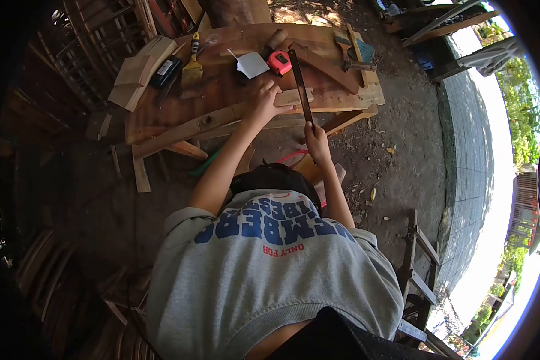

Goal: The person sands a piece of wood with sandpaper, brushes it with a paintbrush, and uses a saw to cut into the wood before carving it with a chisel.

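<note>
My right hand (317,144) is closed around the near end of a saw (301,87), whose long, narrow dark body points away from me. The saw crosses over a pale wooden strip (291,98) at the front edge of the workbench. My left hand (265,103) grips this strip just left of the saw, with the thumb along its near side. Past my left hand lie a white sheet (252,65) and a red tape measure (279,62). The underside of the strip and the saw's cutting edge are hidden.
On the wooden workbench (222,90) lie a paintbrush (192,66), a black case (166,72), wood offcuts (132,75), a brown board (327,69) and a hammer (359,65). A wooden frame (423,264) stands on the ground at the right.
</note>
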Tool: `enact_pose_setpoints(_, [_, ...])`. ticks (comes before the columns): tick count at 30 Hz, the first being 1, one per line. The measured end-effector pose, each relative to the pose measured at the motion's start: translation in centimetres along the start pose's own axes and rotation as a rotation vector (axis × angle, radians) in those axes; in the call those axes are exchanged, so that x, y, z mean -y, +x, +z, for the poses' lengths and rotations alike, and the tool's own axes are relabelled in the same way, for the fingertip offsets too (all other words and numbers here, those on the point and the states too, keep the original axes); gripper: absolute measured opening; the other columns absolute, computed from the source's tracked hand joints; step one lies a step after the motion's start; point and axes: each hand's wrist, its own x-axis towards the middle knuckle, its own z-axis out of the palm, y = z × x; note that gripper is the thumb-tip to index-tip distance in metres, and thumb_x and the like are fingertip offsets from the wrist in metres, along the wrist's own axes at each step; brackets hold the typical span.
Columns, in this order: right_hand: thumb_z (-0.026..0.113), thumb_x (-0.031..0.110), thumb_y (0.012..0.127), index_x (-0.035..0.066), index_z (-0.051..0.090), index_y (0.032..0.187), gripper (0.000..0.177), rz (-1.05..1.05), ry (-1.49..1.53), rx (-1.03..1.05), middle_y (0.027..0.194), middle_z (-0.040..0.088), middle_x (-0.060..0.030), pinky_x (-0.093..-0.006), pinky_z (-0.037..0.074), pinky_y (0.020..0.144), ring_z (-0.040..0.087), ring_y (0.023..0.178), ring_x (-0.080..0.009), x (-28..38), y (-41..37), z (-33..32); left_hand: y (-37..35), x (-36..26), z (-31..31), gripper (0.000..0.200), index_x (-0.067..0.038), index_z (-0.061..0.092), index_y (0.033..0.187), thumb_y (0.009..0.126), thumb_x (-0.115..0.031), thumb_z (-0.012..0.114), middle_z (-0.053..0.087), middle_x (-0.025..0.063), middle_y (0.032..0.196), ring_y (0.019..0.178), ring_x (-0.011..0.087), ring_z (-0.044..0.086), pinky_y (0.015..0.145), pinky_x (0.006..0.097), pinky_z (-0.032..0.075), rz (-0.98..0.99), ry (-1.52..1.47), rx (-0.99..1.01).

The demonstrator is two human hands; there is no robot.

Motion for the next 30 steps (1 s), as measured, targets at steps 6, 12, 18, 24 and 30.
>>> enact_pose_setpoints(6, [0.044, 0.036, 0.100, -0.005, 0.051, 0.077, 0.047, 0.034, -0.014, 0.012, 0.060, 0.051, -0.0149, -0.0398, 0.041, 0.059, 0.051, 0.058, -0.0229, 0.1, -0.1, 0.2, 0.1, 0.2, 0.2, 0.048, -0.004, 0.066, 0.081, 0.060, -0.044, 0.083, 0.056, 0.0077, 0.081, 0.083, 0.0266, 0.056, 0.076, 0.0398, 0.048, -0.009, 0.010, 0.008])
enact_pose_setpoints(12, [0.042, 0.038, 0.101, 0.003, 0.049, 0.072, 0.046, 0.096, 0.122, 0.135, 0.056, 0.046, -0.0049, -0.0322, 0.036, 0.050, 0.042, 0.050, -0.0155, 1.0, -0.2, 0.2, 0.0, 0.1, 0.1, 0.047, -0.007, 0.065, 0.081, 0.058, -0.044, 0.083, 0.056, 0.0039, 0.084, 0.089, 0.0244, 0.055, 0.078, 0.0404, 0.047, -0.013, 0.071, 0.038])
enact_pose_setpoints(18, [0.042, 0.042, 0.101, 0.014, 0.040, 0.073, 0.040, 0.408, 0.642, 0.441, 0.055, 0.031, 0.0070, -0.0237, 0.022, 0.038, 0.028, 0.041, -0.0062, 3.1, -0.9, 0.0, 0.0, 0.1, 0.0, 0.044, -0.010, 0.066, 0.081, 0.057, -0.042, 0.083, 0.056, 0.0033, 0.084, 0.088, 0.0239, 0.055, 0.077, 0.0403, 0.047, -0.022, 0.096, 0.064])
enact_pose_setpoints(24, [0.038, 0.043, 0.102, 0.016, 0.039, 0.076, 0.038, 0.416, 0.967, 0.660, 0.055, 0.026, 0.0067, -0.0240, 0.018, 0.036, 0.021, 0.040, -0.0058, 2.2, -0.6, -0.5, -0.1, 0.3, 0.2, 0.043, -0.011, 0.065, 0.085, 0.060, -0.041, 0.083, 0.055, 0.0023, 0.086, 0.089, 0.0233, 0.055, 0.076, 0.0395, 0.046, -0.014, 0.134, 0.075])
enact_pose_setpoints(30, [0.036, 0.043, 0.102, 0.015, 0.039, 0.077, 0.038, 0.406, 1.060, 0.646, 0.055, 0.026, 0.0067, -0.0231, 0.018, 0.036, 0.020, 0.040, -0.0053, 2.3, -1.2, -1.6, 0.1, 0.2, -0.4, 0.040, -0.010, 0.064, 0.087, 0.068, -0.041, 0.081, 0.055, 0.0037, 0.083, 0.081, 0.0231, 0.056, 0.071, 0.0376, 0.047, 0.027, -0.062, 0.002])
